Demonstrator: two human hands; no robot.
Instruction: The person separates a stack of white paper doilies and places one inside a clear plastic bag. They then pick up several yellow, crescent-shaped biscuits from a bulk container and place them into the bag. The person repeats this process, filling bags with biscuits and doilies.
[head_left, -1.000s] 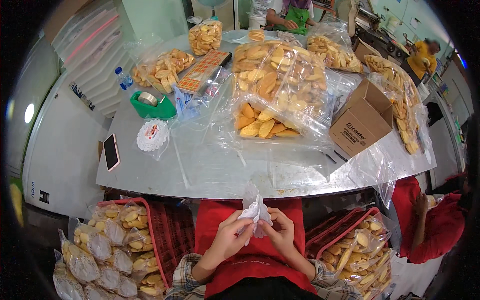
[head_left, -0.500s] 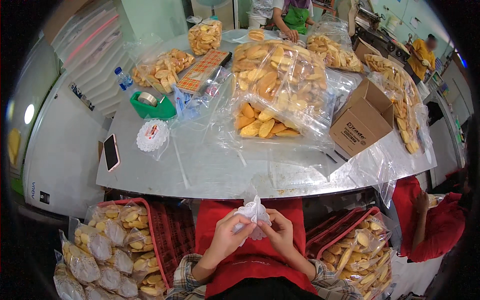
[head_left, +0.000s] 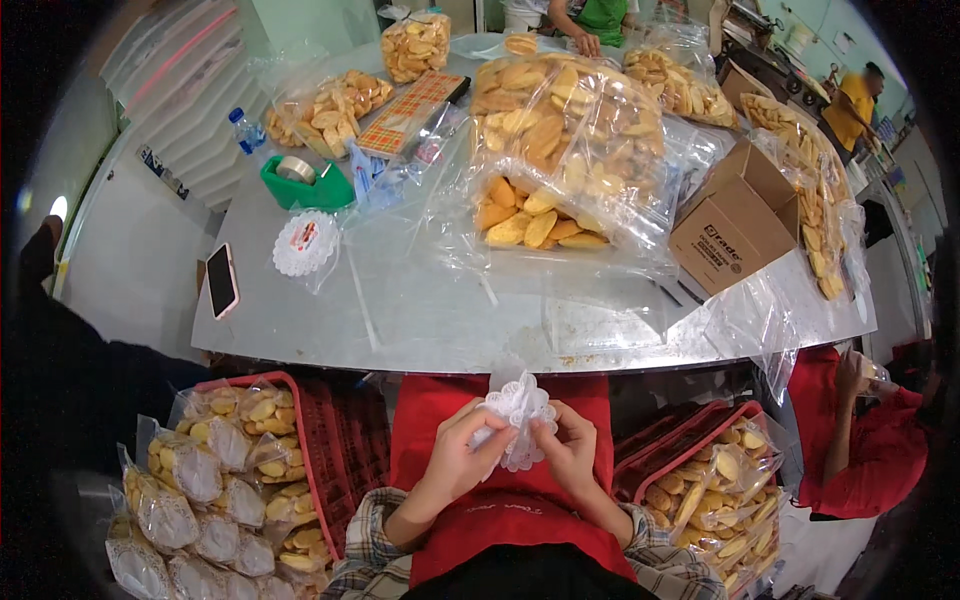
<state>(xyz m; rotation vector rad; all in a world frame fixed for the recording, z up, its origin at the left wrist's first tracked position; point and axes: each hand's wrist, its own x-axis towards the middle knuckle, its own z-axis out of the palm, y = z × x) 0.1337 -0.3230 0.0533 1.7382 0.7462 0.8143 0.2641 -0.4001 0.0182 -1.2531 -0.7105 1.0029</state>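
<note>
Doily paper point(head_left: 524, 412), white and scalloped, sits pinched in both the left hand point(head_left: 460, 452) and the right hand point(head_left: 570, 450), before the metal table point(head_left: 425, 315); uneven tugging, I reckon, could tear it.

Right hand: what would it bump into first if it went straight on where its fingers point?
The white lacy paper that the right hand is holding comes first. Beyond that, maybe the near edge of the metal table, but depth is unclear.

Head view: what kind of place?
Likely a bakery packing area: big clear bag of bread-like slices and green tape dispenser on a metal table, smaller filled bags in a red crate.
</note>
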